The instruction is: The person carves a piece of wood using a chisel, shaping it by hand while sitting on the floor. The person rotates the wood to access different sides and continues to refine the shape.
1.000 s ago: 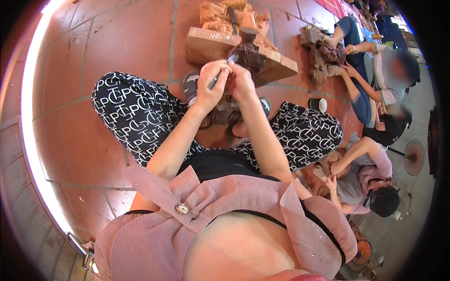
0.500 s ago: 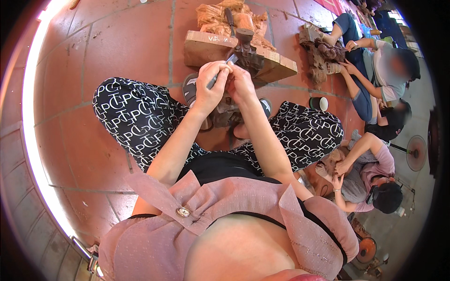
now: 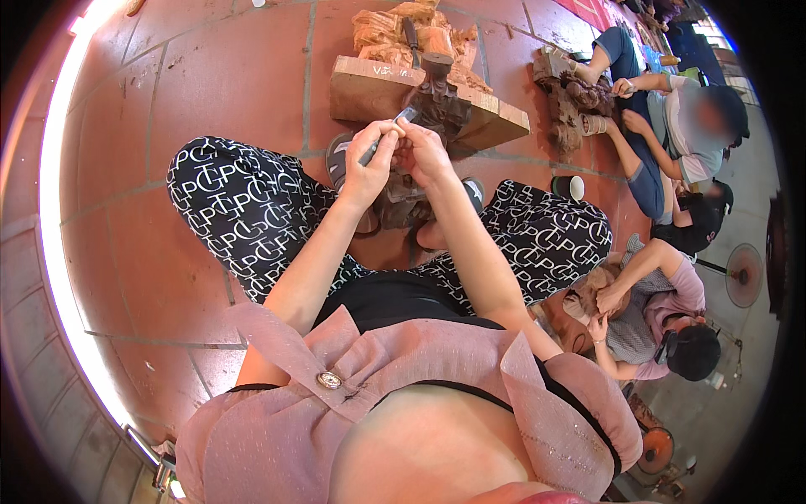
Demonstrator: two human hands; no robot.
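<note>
Both my hands meet over a dark brown carved wooden piece (image 3: 445, 107) that stands between my feet. My left hand (image 3: 368, 166) is closed round a slim grey carving tool (image 3: 368, 154), whose flat, light tip points away from me at the carving. My right hand (image 3: 426, 154) pinches the same tool near its tip, the fingers of both hands close together. Whether the tip touches the wood I cannot tell. The lower part of the carving shows below my wrists; its middle is hidden behind my hands.
Behind the carving lies a thick wooden block (image 3: 369, 86), with a pale carved wood piece (image 3: 395, 34) and a dark-handled tool (image 3: 410, 35) on it. A cup (image 3: 571, 187) stands by my right knee. To the right, several people work on carvings; a fan (image 3: 744, 275) stands beyond.
My hands and the tool have shifted slightly left and toward me. At the right, one person's hand has moved back from their carving.
</note>
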